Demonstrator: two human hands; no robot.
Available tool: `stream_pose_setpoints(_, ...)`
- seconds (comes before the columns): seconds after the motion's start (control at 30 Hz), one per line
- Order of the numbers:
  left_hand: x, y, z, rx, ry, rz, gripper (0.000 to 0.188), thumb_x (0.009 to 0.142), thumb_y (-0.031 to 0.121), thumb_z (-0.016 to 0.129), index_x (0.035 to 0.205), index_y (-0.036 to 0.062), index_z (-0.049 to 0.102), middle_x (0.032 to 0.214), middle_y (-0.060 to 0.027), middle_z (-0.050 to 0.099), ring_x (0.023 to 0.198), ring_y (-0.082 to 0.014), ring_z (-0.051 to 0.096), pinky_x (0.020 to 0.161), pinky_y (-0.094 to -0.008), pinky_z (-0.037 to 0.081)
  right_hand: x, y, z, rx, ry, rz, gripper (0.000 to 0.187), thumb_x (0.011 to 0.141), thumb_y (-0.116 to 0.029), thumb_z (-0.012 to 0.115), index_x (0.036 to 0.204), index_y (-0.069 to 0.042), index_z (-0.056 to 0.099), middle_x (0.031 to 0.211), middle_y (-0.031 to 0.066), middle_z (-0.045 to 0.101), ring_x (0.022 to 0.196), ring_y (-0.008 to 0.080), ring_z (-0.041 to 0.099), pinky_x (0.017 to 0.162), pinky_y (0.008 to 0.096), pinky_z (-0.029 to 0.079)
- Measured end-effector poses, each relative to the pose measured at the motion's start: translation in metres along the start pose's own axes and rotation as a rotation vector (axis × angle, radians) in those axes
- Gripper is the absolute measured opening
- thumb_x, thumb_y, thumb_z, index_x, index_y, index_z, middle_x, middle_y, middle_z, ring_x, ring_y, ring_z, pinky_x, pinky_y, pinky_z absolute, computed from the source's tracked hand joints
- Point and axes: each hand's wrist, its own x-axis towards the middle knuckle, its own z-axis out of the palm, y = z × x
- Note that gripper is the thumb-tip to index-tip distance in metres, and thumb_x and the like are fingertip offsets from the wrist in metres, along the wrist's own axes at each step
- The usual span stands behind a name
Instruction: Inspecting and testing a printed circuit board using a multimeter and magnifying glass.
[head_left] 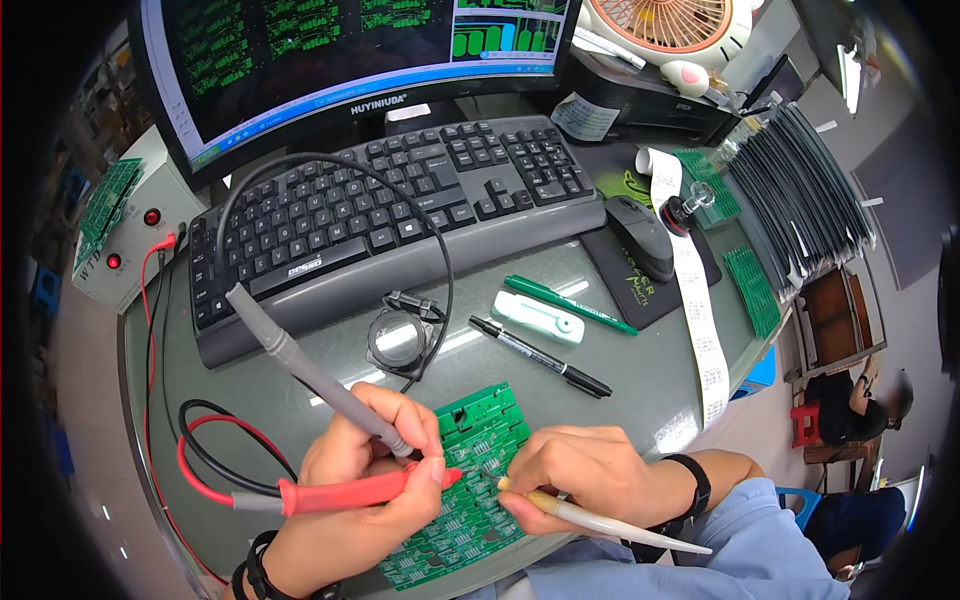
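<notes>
A green rectangular printed circuit board w/ rows of small pads (pixel 465 505) lies flat at the near edge of the grey glass-topped desk (pixel 640 400), and probing of it is judged to be the step in hand. Two probes are gripped together in the left hand (pixel 350 490), fingers closed round both: a red-handled test probe w/ red lead (pixel 350 491) and a grey pencil-shaped scope probe w/ black cable (pixel 310 368); both tips are set down close together on the board's middle-left area, approx. touching it, though exact pad contact cannot be told. A cream pen-like tool w/ tapered tail (pixel 600 520) is pinched in the right hand (pixel 590 475), its tip brought to the board just beside the probe tips. Red and black leads are looped near the desk's left edge. Farther back, toward the far edge, a black keyboard (pixel 400 205) and a curved monitor (pixel 330 60) are seen; a black marker (pixel 540 357), a green pen (pixel 570 305) and a white-and-green correction-tape holder (pixel 538 317) lie mid-desk, a black mouse (pixel 640 237) to the right. The next move is judged to call for steady tips, no bridging of adjacent pads, and the board kept from sliding.
</notes>
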Motion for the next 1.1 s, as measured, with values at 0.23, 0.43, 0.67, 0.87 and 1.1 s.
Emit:
stream_pose_setpoints(0.23,0.0003,-0.0011,-0.0002,0.022,0.002,0.014,0.027,0.085,-0.003,0.059,0.100,0.0077,0.039,0.093,-0.0075,0.051,0.076,-0.0072,0.049,0.068,-0.0221,0.045,-0.0008,0.0016,0.0017,-0.025,-0.004,-0.015,0.021,0.074,-0.002,0.072,0.078,-0.004,0.052,0.067,0.0069,0.054,0.057,0.0228,0.057,0.049,0.0315,0.046)
stream_pose_setpoints(0.43,0.0002,-0.0061,-0.0050,0.043,-0.037,0.051,0.030,0.084,-0.009,0.058,0.103,0.0050,0.039,0.098,-0.0084,0.052,0.083,-0.0087,0.054,0.070,-0.0233,0.050,-0.0004,0.0016,0.0010,-0.026,-0.005,-0.002,0.021,0.074,-0.001,0.072,0.077,-0.003,0.052,0.067,0.0073,0.054,0.057,0.0230,0.057,0.049,0.0317,0.046)
stream_pose_setpoints(0.67,0.0004,-0.0052,-0.0055,0.057,-0.032,0.043,0.030,0.084,-0.008,0.059,0.102,0.0046,0.039,0.098,-0.0087,0.052,0.083,-0.0091,0.055,0.071,-0.0235,0.051,0.0000,0.0023,0.0017,-0.044,0.000,-0.020,0.021,0.073,0.000,0.071,0.077,-0.003,0.051,0.067,0.0073,0.054,0.057,0.0227,0.057,0.049,0.0316,0.047)
stream_pose_setpoints(0.87,-0.0003,-0.0012,0.0013,0.018,0.012,0.000,0.027,0.085,-0.004,0.058,0.100,0.0073,0.039,0.093,-0.0076,0.050,0.077,-0.0072,0.049,0.070,-0.0219,0.046,-0.0024,0.0017,0.0033,-0.061,0.006,-0.021,0.021,0.072,0.000,0.071,0.077,-0.004,0.051,0.068,0.0070,0.054,0.056,0.0224,0.057,0.048,0.0315,0.046)
stream_pose_setpoints(1.1,-0.0005,-0.0054,-0.0020,0.045,-0.014,0.033,0.029,0.083,-0.007,0.058,0.102,0.0057,0.039,0.095,-0.0084,0.052,0.079,-0.0086,0.052,0.070,-0.0230,0.048,-0.0026,0.0018,0.0019,-0.057,-0.005,-0.018,0.022,0.072,-0.001,0.071,0.078,-0.004,0.051,0.069,0.0073,0.054,0.058,0.0227,0.057,0.048,0.0317,0.047)
